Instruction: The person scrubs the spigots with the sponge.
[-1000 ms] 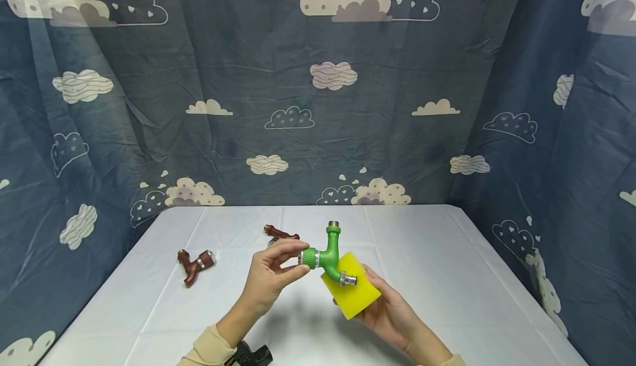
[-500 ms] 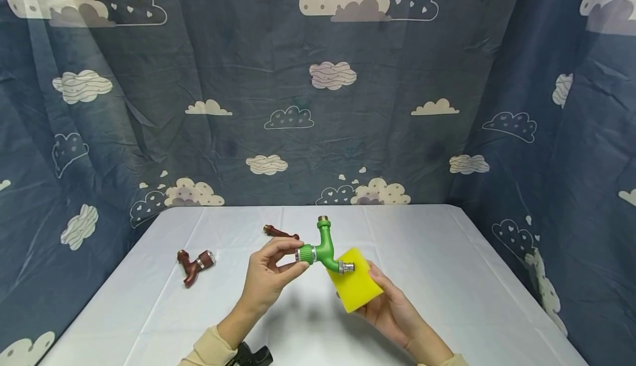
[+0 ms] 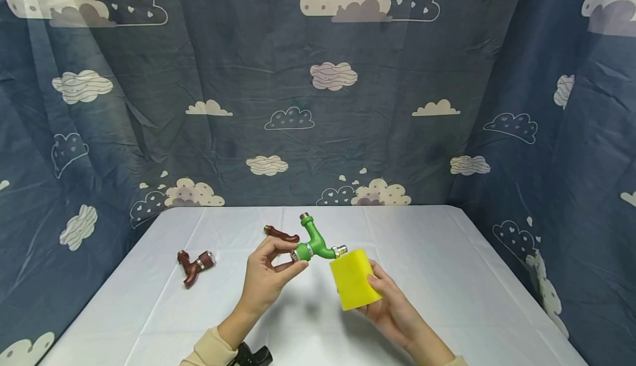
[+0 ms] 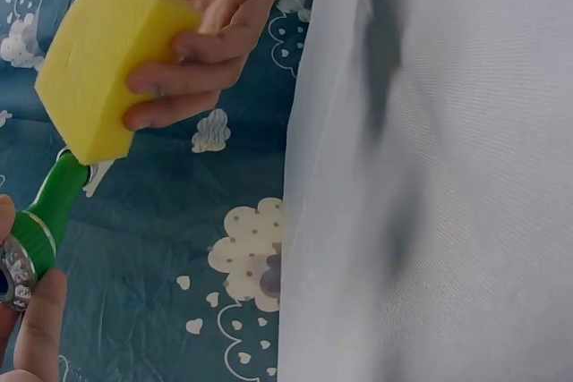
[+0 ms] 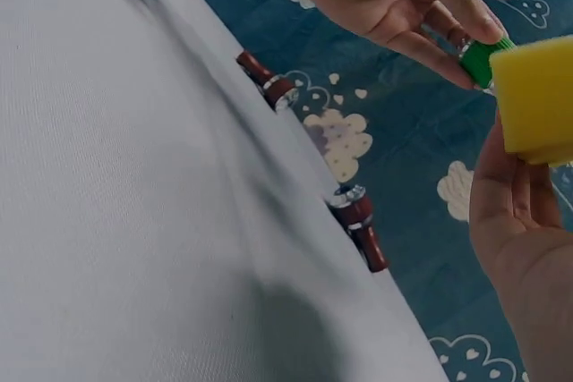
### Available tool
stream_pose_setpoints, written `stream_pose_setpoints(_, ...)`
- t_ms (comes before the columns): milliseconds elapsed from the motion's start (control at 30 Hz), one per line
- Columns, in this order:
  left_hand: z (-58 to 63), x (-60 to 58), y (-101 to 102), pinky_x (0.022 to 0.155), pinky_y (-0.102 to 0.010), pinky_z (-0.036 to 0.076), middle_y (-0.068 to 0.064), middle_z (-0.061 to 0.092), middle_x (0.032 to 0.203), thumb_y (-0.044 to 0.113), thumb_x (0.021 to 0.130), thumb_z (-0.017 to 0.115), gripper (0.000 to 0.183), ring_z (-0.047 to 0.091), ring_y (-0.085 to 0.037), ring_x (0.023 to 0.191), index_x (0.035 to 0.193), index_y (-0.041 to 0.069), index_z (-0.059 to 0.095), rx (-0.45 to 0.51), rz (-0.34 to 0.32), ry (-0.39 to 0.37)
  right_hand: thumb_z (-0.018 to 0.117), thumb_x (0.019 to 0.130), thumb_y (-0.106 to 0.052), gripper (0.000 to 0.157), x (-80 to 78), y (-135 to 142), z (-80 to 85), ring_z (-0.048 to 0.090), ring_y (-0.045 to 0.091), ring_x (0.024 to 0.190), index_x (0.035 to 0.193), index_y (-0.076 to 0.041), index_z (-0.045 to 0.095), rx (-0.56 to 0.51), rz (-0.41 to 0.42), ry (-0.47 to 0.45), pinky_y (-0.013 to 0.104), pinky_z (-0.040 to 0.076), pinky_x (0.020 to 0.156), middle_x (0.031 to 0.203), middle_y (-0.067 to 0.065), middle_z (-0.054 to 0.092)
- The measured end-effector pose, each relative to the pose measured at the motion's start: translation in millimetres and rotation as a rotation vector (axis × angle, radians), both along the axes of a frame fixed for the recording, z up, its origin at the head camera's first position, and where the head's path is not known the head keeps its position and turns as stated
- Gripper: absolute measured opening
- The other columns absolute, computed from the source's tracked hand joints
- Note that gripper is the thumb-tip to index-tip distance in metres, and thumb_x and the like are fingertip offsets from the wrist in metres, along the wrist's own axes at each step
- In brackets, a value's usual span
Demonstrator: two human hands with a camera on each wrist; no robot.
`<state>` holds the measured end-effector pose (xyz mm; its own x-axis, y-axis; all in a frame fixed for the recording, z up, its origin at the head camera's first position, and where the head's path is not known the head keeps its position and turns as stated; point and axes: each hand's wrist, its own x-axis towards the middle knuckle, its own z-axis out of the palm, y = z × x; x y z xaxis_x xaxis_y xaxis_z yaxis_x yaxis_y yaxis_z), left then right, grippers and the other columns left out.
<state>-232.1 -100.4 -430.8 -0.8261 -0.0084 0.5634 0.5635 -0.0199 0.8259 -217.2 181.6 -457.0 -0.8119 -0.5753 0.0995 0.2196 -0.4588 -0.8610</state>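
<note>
My left hand (image 3: 265, 277) pinches a green tap (image 3: 318, 242) by its ribbed knob end, fingers on top and thumb below. The tap is held above the table, its brass threaded end pointing up and its silver spout toward the right. A yellow sponge (image 3: 355, 280) is gripped in my right hand (image 3: 390, 302), its upper edge right by the spout. In the left wrist view, the sponge (image 4: 107, 60) overlaps the far end of the tap (image 4: 54, 203). From the right wrist, the sponge (image 5: 537, 100) hides most of the tap, leaving its green knob (image 5: 483, 60) showing.
Two brown taps lie on the white table (image 3: 422, 255): one brown tap (image 3: 195, 268) at the left, another brown tap (image 3: 280, 233) behind my left hand. A black object (image 3: 253, 356) sits by the left sleeve. Dark blue cloud-print cloth (image 3: 372, 150) hangs behind and at both sides.
The green tap has tilted and shifted left and up, its spout swinging up off the sponge's face to its top edge. The sponge has turned more upright in the right hand.
</note>
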Motion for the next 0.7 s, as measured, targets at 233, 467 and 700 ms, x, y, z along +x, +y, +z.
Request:
stream_pose_setpoints(233, 2.0, 2.3, -2.1, 0.086, -0.033, 0.068, -0.019, 0.068, 0.122, -0.006, 0.078, 0.092, 0.034, 0.073, -0.01, 0.104, 0.108, 0.001, 0.077, -0.055, 0.025, -0.029, 0.05, 0.11, -0.01, 0.031, -1.0, -6.6, -3.2, 0.062, 0.014, 0.112, 0.132, -0.03, 0.06, 0.154, -0.178, 0.157, 0.026, 0.062, 0.097, 0.129, -0.001, 0.061)
stream_pose_setpoints(467, 3.9, 0.7, -4.5, 0.085, -0.03, 0.068, -0.018, 0.07, 0.119, -0.006, 0.078, 0.092, 0.035, 0.073, -0.009, 0.103, 0.11, 0.004, 0.08, -0.097, 0.077, -0.022, 0.062, 0.104, -0.007, 0.028, -0.4, -10.9, -7.0, 0.063, 0.017, 0.111, 0.128, -0.021, 0.061, 0.31, -0.371, 0.251, 0.026, 0.062, 0.092, 0.129, 0.002, 0.063)
stream_pose_setpoints(700, 4.6, -0.3, -5.3, 0.083, -0.03, 0.068, -0.012, 0.072, 0.115, -0.005, 0.078, 0.093, 0.036, 0.073, -0.009, 0.103, 0.109, 0.007, 0.081, -0.13, 0.107, -0.022, 0.071, 0.101, -0.005, 0.034, -0.4, -13.5, -8.7, 0.068, 0.015, 0.108, 0.133, -0.005, 0.061, 0.427, -0.459, 0.386, 0.023, 0.063, 0.089, 0.126, 0.002, 0.067)
